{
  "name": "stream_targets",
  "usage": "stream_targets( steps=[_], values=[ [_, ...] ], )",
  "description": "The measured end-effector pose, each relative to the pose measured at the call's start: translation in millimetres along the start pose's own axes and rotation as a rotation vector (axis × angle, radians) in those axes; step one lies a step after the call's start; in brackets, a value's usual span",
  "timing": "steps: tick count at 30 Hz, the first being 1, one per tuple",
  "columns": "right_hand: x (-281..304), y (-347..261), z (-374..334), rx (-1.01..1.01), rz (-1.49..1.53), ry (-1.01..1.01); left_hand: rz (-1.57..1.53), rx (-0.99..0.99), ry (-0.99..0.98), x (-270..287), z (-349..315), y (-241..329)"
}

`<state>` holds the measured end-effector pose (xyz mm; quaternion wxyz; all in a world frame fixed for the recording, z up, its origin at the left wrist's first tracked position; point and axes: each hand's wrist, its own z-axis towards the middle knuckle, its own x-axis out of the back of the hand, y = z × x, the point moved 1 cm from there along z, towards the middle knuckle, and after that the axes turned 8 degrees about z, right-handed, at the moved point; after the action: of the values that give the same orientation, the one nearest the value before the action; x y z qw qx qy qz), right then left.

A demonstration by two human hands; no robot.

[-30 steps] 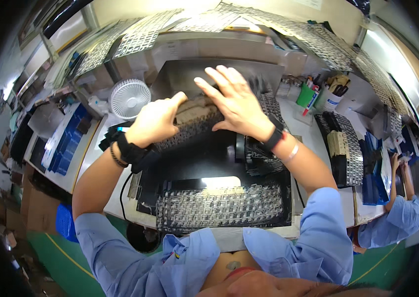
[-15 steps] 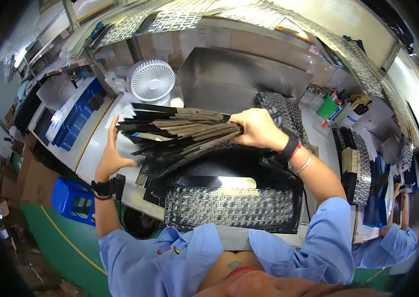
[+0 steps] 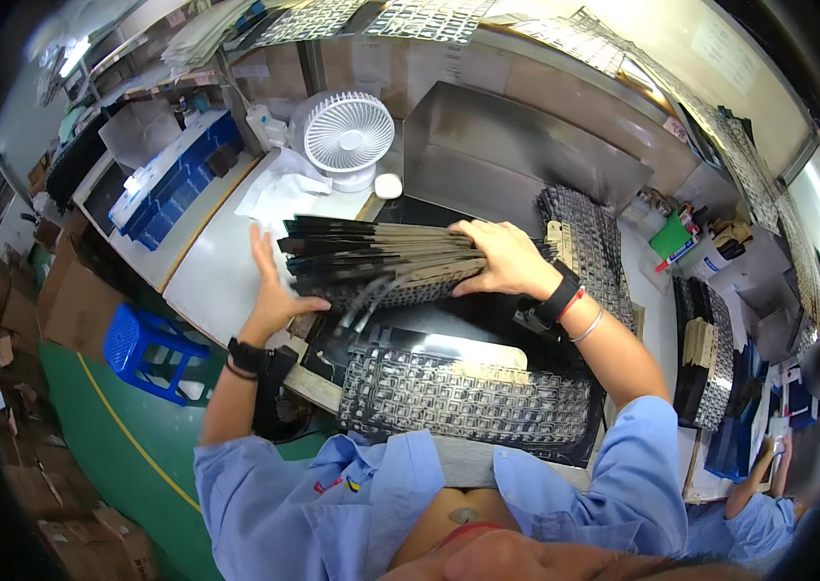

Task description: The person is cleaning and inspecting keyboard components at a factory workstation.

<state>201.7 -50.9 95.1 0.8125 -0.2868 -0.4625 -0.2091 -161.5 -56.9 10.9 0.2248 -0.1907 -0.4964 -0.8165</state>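
My right hand grips the right end of a stack of thin black-and-tan sheets, thumb below and fingers over the top. Toward the left the sheets fan apart in layers. My left hand stands at that left end with fingers spread, its thumb close under the lower corner; whether it touches cannot be made out. Below the stack, nearer my body, lies a sheet patterned with keyboard-like key outlines on a dark surface. Another pile of such patterned sheets rests behind my right hand.
A white fan stands at the back beside a metal panel. Pen holders and more sheet stacks are at right, near another person's arms. A blue stool sits on the floor at left.
The stack now sits lower and more level, its fanned sheets closer together. My left hand stays open by its left end. The whole view has shifted slightly.
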Motion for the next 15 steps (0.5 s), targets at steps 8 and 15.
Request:
stream_targets(
  steps=[8,15],
  values=[
    [1.6,-7.6,14.7,-0.296,-0.134,-0.122,-0.309,0.088,-0.074,-11.3,24.0,24.6],
    [82.7,-68.9,-27.3,-0.431,0.682,-0.537,-0.388,0.257,-0.194,41.5,-22.3,137.8]
  ],
)
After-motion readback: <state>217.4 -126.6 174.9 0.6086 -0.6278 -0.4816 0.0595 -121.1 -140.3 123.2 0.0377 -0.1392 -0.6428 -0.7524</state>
